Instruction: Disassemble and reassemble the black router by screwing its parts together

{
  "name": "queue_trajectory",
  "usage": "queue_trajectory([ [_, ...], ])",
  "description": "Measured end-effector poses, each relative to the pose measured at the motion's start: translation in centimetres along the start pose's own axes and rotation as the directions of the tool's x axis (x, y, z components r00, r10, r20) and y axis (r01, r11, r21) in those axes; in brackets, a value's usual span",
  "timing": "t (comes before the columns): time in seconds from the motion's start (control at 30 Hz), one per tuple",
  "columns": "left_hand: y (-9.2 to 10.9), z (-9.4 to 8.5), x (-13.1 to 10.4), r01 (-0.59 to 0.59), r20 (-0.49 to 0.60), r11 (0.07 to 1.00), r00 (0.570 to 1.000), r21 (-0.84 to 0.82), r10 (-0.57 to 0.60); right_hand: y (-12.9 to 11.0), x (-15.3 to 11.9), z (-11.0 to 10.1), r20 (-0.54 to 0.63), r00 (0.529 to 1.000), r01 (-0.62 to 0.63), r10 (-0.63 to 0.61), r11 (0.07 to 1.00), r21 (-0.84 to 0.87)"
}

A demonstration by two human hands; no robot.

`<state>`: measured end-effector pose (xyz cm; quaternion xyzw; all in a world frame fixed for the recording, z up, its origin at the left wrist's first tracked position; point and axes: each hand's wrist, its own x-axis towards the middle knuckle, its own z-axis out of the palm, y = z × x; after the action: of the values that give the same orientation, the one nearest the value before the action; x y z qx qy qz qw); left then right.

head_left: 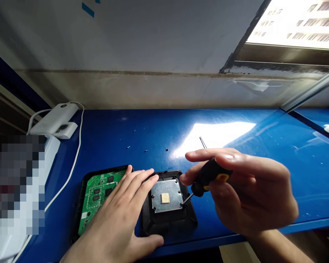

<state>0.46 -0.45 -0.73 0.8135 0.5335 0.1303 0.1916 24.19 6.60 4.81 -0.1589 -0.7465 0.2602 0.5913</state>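
Note:
A black plastic cover [170, 224] lies on the blue table, with a silver metal plate [171, 186] in it that bears a small cream pad [165, 198]. My right hand [252, 186] is closed around a black and yellow screwdriver [210, 177]; its tip meets a screw at the plate's lower right corner. My left hand [123, 208] has its fingers spread, reaching over the cover's left edge and partly hiding a green circuit board [98, 186] in a black housing [80, 197].
Several small screws [146, 150] lie behind the cover on the blue table [106, 131]. Dark tweezers [203, 142] show beyond my right hand. White devices [55, 118] and a cable [78, 146] are at the left; a wall [126, 87] stands behind.

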Motion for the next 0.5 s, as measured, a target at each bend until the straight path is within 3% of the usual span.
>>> queue_trajectory([
  [0.13,-0.07,0.01,0.01,-0.002,-0.006,1.0,1.0,0.009,0.002,-0.34,-0.34,-0.06,0.01,0.997,-0.079,0.079,0.997,0.018],
  [0.33,-0.15,0.24,0.22,-0.012,-0.033,1.0,0.999,-0.01,0.011,-0.1,0.45,0.05,0.049,0.998,0.04,-0.043,0.997,0.062],
  [0.5,-0.18,0.06,0.22,-0.007,-0.021,1.0,1.0,0.001,0.007,0.14,0.03,0.46,0.014,1.0,0.019,-0.02,0.997,0.08],
])
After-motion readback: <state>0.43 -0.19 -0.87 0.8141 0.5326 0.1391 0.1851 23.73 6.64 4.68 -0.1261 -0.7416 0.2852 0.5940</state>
